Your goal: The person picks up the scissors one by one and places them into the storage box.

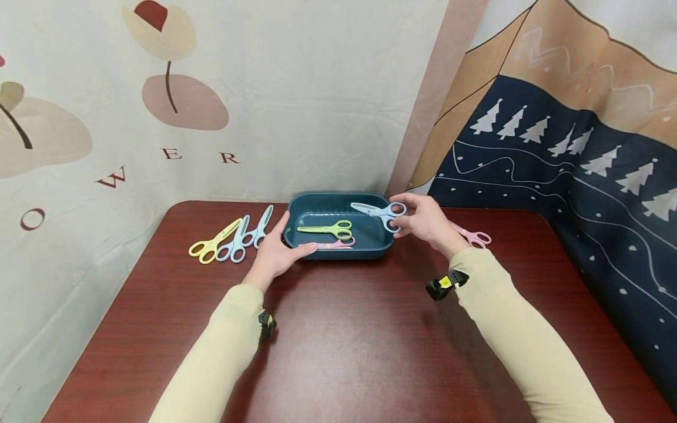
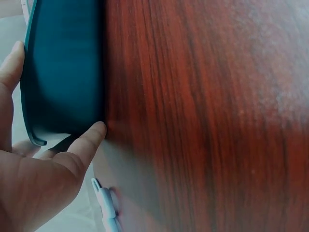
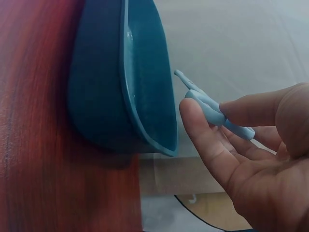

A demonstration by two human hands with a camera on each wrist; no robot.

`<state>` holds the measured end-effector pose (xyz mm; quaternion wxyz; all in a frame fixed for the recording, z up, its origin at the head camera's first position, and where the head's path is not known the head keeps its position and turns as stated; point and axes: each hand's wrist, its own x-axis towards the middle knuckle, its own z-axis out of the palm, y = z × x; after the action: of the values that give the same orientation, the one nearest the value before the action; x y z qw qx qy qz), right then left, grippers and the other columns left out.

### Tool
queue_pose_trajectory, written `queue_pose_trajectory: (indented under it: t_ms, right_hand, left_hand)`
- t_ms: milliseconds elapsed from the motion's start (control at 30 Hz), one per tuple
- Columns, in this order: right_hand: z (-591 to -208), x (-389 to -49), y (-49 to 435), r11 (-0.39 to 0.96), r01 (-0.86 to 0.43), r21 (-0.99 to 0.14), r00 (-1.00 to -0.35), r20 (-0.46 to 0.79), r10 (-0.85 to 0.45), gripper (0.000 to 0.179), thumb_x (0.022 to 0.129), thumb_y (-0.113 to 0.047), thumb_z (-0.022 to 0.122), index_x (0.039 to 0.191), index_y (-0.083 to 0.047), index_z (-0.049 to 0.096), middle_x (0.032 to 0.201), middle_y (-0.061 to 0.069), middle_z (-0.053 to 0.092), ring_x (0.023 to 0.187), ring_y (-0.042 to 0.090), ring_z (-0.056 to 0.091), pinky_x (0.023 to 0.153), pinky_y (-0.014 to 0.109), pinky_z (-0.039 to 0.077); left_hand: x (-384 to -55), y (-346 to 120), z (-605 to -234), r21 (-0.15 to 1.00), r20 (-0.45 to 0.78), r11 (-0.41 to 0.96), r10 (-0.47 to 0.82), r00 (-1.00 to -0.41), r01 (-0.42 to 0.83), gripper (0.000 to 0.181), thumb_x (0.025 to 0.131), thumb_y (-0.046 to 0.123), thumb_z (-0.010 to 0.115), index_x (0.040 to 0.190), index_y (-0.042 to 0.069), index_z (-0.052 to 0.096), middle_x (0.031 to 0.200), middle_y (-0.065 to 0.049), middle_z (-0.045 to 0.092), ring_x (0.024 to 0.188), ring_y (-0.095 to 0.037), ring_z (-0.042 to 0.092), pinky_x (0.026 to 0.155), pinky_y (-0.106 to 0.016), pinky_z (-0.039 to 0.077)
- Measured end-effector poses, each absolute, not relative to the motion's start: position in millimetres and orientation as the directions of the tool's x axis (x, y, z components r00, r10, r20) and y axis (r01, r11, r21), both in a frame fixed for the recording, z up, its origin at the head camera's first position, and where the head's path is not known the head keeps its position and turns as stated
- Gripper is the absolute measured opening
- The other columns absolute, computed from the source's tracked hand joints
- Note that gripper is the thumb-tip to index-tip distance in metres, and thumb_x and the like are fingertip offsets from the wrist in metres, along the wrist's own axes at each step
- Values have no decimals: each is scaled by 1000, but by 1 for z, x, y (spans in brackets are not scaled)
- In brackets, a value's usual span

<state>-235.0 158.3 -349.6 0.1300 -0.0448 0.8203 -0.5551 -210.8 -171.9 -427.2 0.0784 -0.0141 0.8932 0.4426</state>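
Note:
A dark teal bin (image 1: pixel 365 254) stands near the table's far edge. Against its left end rests my left hand (image 1: pixel 272 255), fingers straight and thumb at the front rim; in the left wrist view one fingertip touches near the base. My right hand (image 1: pixel 423 220) pinches light blue scissors (image 1: pixel 376 210) by the handles, blades pointing left over the bin's right part. The right wrist view shows these scissors (image 3: pixel 207 108) between thumb and fingers, beside the bin's rim (image 3: pixel 128 92). Inside the bin lie green scissors (image 1: pixel 328 228) and pink scissors (image 1: pixel 341 244), the latter partly hidden by my left thumb.
Left of the bin, yellow scissors (image 1: pixel 214 242) and two light blue scissors (image 1: pixel 233 244) lie on the brown table (image 1: pixel 338 341). Another pink pair of scissors (image 1: pixel 476 237) lies at the right, partly behind my right wrist. A printed cloth (image 1: pixel 317 117) hangs behind the table.

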Motion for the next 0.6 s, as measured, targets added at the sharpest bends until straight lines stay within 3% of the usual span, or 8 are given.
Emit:
queue_pose_trajectory:
  t_ms: [167, 600]
  right_hand:
    - [-347, -239, 153, 410, 69, -909, -962, -170, -214, 49, 98, 8, 61, 146, 4, 52, 127, 26, 60, 90, 22, 70, 73, 31, 63]
    - [-341, -249, 141, 491, 53, -869, -956, -187, -227, 49, 99, 8, 61, 147, 3, 52, 131, 25, 61, 104, 37, 69, 75, 31, 63]
  left_hand:
    - [-212, -172, -428, 790, -151, 606, 43, -988, -95, 112, 86, 52, 81, 168, 23, 11, 171, -14, 23, 155, -37, 24, 121, -57, 30]
    - [-211, -172, -427, 787, -154, 610, 46, -987, -94, 111, 86, 52, 80, 168, 23, 10, 170, -16, 22, 155, -39, 24, 122, -57, 29]
